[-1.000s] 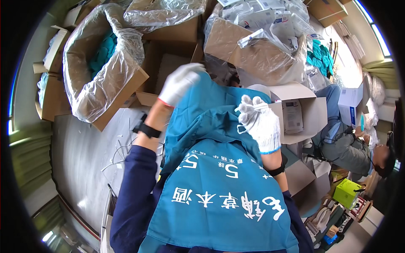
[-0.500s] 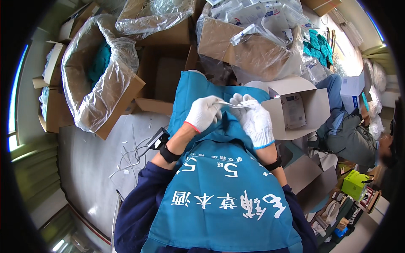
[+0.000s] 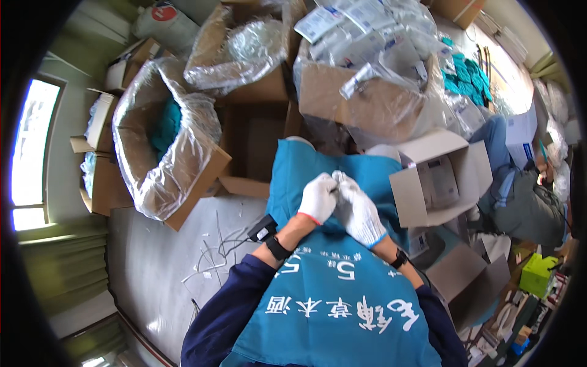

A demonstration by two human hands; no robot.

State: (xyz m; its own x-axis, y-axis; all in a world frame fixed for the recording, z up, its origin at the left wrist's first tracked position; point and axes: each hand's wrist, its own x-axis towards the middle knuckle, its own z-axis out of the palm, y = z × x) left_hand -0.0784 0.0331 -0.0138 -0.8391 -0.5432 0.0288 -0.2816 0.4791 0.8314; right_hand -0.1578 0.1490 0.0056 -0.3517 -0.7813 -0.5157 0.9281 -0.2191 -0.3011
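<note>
My left hand (image 3: 317,198) and my right hand (image 3: 361,211) meet over my lap, both in white knit gloves, the left with a red cuff edge and the right with a blue one. Their fingers are closed and pressed together at the tips. Whatever they pinch is mostly hidden; only a small pale bit shows between the fingertips. Beneath them spreads a teal apron (image 3: 293,162) with white lettering. Close to my right hand stands an open white carton (image 3: 408,194) with a flat pale packet (image 3: 438,183) inside.
Ahead, a big carton (image 3: 354,98) is heaped with clear plastic packets. To the left are a plastic-lined carton (image 3: 192,199) holding teal cloth and an open brown carton (image 3: 254,186). White cords (image 3: 211,260) lie on the floor. At right another person (image 3: 523,205) bends over.
My hands have drawn together; the thin white strip stretched between them before is now mostly out of sight. The whole view has shifted, so surroundings appear lower and further right.
</note>
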